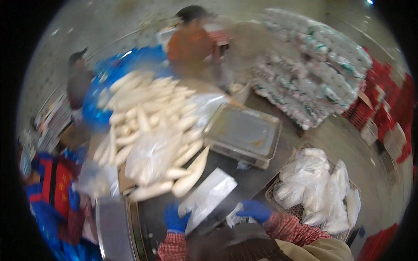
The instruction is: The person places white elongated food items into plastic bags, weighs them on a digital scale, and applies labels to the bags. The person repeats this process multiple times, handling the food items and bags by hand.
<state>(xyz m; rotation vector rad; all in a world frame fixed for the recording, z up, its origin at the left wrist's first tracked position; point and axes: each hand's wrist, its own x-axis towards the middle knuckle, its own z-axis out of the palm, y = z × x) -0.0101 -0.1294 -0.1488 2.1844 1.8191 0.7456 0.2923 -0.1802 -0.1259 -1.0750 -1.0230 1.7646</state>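
My left hand (176,218), in a blue glove, is at the near end of a stack of flat white plastic bags (210,197) on the dark tabletop (156,217). One corner of the stack lies between its thumb and fingers; whether they grip it is unclear. My right hand (254,210), also blue-gloved, holds a small crumpled piece of white plastic (233,216) by its fingertips. Beyond the stack is a heap of white daikon radishes (153,98), with a filled clear plastic bag (152,160) on its near side. Blur softens details.
A metal-topped scale (245,130) stands beyond the bags, another metal-topped unit (114,228) at left. A crate (272,192) of bagged radishes (310,186) is at right. Co-workers are at the far side (192,49), far left (80,81) and near left (60,189). Bagged goods (310,65) are stacked behind.
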